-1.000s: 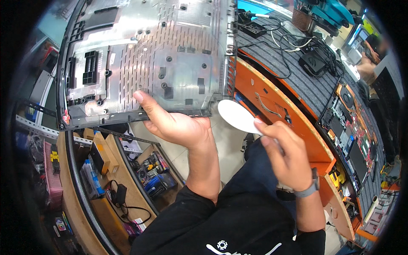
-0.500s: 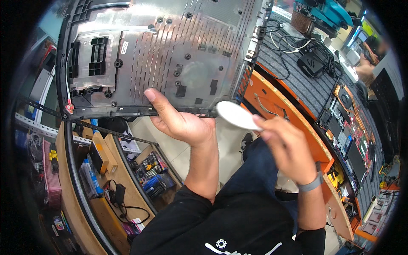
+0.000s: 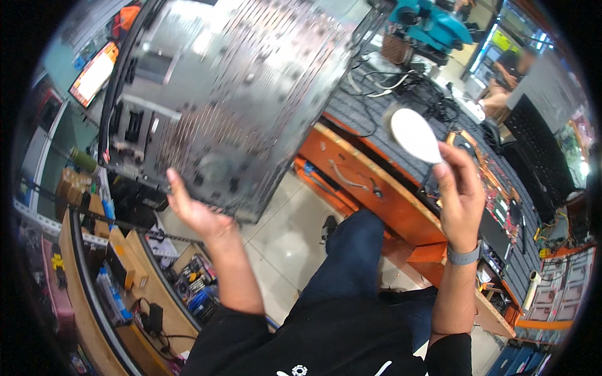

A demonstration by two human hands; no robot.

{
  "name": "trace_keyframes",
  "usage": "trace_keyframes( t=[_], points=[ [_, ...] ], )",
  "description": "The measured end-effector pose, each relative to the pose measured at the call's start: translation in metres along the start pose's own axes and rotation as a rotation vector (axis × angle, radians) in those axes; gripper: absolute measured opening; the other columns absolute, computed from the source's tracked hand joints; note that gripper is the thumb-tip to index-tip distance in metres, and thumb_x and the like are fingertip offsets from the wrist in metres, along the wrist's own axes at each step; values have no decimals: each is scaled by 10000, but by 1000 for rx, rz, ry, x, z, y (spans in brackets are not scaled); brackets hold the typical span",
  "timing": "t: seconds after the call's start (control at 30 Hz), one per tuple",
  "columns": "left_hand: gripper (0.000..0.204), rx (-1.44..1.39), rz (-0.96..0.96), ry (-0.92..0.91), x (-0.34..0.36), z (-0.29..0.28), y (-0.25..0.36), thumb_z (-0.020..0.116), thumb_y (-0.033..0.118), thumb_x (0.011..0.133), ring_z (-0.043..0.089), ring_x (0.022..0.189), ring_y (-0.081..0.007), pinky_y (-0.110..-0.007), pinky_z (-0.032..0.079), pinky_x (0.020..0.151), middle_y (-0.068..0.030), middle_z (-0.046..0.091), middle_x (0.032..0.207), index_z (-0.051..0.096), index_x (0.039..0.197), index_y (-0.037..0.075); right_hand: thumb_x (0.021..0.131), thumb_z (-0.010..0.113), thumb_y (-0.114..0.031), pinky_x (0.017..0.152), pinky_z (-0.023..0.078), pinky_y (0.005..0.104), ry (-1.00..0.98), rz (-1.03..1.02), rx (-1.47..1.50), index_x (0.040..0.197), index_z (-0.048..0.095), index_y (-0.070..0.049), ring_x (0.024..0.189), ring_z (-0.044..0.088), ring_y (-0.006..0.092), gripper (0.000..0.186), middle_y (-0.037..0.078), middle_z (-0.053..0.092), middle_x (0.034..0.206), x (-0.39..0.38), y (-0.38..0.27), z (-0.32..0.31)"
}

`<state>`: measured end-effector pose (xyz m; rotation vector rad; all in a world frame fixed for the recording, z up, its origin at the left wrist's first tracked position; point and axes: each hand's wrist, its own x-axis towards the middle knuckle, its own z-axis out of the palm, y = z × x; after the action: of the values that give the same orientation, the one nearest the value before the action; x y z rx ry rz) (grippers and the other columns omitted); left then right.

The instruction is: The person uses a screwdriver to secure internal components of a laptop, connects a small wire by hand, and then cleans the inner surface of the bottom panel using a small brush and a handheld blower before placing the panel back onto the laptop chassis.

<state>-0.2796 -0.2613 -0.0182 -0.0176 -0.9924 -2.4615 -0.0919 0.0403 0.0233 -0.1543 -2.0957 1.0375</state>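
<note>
My left hand (image 3: 199, 213) grips the lower edge of a laptop bottom cover (image 3: 219, 119), thumb on the inner face and fingers underneath. The cover is dark with a silvery sheen, rows of vent slots and black plastic pieces; it is tilted and partly blurred. Between the thumb and fingers of my right hand (image 3: 461, 200) is a white oval-headed brush (image 3: 414, 135), held by its narrow end. Its smooth back faces me, and a blurred fringe shows along the far left edge. The brush is apart from the cover, over the bench.
On the right, a ribbed grey bench mat (image 3: 351, 109) carries cables, an opened laptop chassis (image 3: 492, 188) and a black keyboard part (image 3: 539, 135). An orange drawer (image 3: 357, 172) juts out below. Wooden shelves (image 3: 94, 282) hold boxes and tools at left. Another person (image 3: 511, 72) sits far right.
My right hand has drawn the brush away from the cover's lower edge, up and to the right. My left hand and the cover have shifted left, and the cover is tilted more.
</note>
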Motion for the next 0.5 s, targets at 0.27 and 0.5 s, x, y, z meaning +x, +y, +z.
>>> trace_keyframes(
  t=[0.27,0.5],
  points=[
    [404,-198,-321,-269,10,-89,2,535,266,1041,657,1107,-283,-440,554,945,-151,638,1290,542,1339,-7,957,670,-72,856,494,253,31,-163,135,1103,667,-3,959,626,100,162,41,667,1055,69,-19,-44],
    [388,-100,-215,-333,8,-101,9,540,260,1042,670,1080,-289,-447,576,890,-159,643,1271,547,1330,1,869,729,-84,786,504,329,-364,-328,-423,981,709,-35,841,660,182,124,71,686,925,112,-42,-88]
  ],
)
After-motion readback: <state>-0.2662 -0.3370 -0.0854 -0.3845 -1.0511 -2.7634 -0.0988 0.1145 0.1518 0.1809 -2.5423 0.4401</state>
